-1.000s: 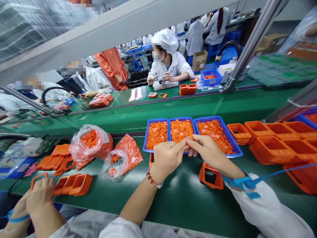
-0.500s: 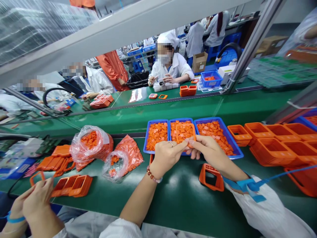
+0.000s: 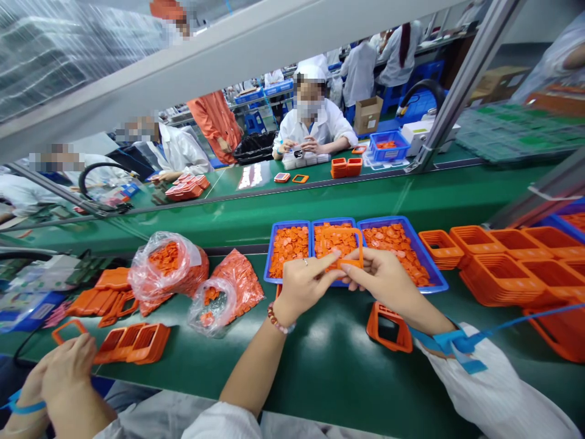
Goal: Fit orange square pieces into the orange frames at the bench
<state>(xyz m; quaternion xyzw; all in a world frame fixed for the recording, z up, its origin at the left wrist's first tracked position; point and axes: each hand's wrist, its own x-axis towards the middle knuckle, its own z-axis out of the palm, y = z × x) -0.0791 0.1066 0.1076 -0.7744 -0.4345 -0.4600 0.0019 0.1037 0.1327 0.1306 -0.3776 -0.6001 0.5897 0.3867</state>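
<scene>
An orange frame (image 3: 359,244) is held up in front of the middle blue tray (image 3: 334,221) of small orange pieces. My right hand (image 3: 381,275) grips its lower right part between thumb and fingers. At its lower left edge my left hand (image 3: 305,283) pinches with thumb and index finger; whether a small piece lies between them is hidden. The left blue tray (image 3: 266,259) and the right blue tray (image 3: 432,262) hold similar small orange pieces. Below my right hand, another orange frame (image 3: 390,327) rests on the green table.
Stacked orange frames (image 3: 503,277) stand at the right. Plastic bags (image 3: 240,286) of orange pieces lie left of the trays. A neighbour's hands (image 3: 68,369) hold an orange frame at the lower left. A metal post (image 3: 457,97) rises at the right.
The held frame has tilted and shifted slightly, with more of its opening showing. My left hand has moved a little left and down. The neighbour's frame has tilted too.
</scene>
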